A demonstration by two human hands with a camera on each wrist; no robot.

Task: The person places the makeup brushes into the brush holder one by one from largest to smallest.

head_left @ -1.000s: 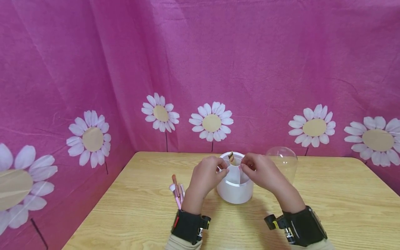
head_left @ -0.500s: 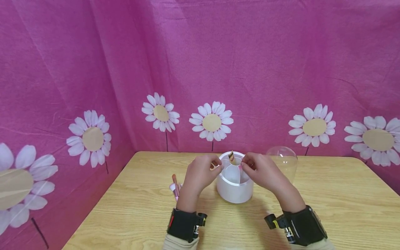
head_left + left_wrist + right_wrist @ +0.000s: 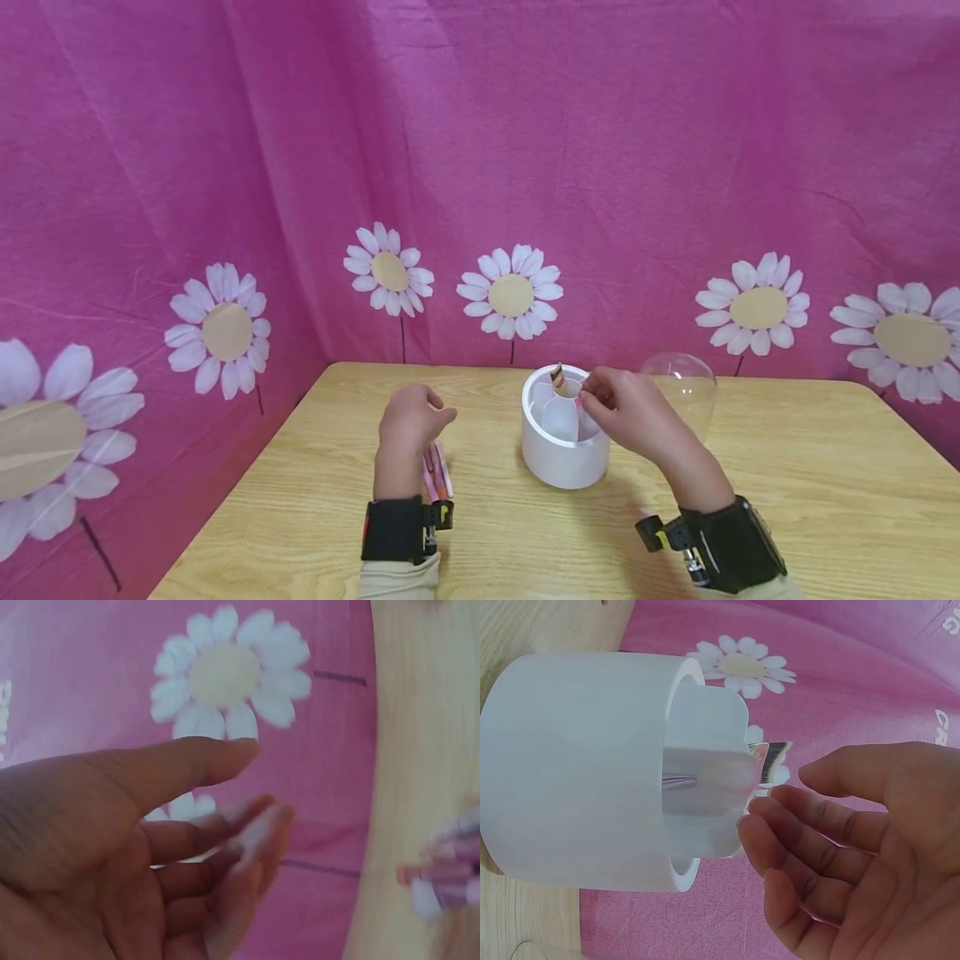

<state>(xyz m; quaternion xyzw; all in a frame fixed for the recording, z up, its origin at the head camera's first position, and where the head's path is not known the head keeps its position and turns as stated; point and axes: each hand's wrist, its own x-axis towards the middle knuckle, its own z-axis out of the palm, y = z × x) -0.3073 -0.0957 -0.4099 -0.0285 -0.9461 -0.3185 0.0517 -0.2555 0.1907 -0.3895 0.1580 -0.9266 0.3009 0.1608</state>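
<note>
A: Nearest items?
B: 2 black wrist straps [image 3: 393, 531], 1 per arm, each with a small camera; tan sleeves [image 3: 400, 579] below.

A: Next, on the wooden table [image 3: 285, 517]?
B: Loose brushes [image 3: 437, 475], pink and brown, lying together; partly hidden by the left arm, count unclear.

A: Left hand [image 3: 412, 421]?
B: Above the table, just beyond the brushes, apart from the pot [image 3: 565, 461]. Grasp released; fingers loosely curved, holding nothing.

A: Right hand [image 3: 628, 406]?
B: At the pot's right rim. Thumb parted from loosely bent fingers, nothing gripped; contact with the divider [image 3: 705, 746], cannot tell.

A: Pot?
B: 1, white, round, upright on the table, white divider within. 1 brush [image 3: 771, 761] inside, bristles up above the rim; compartment, cannot tell.

A: Farther?
B: 1 clear dome [image 3: 693, 398], right of the pot, partly behind the right hand.

A: Farthest?
B: Pink cloth [image 3: 615, 167], 6 white daisies [image 3: 512, 295].
</note>
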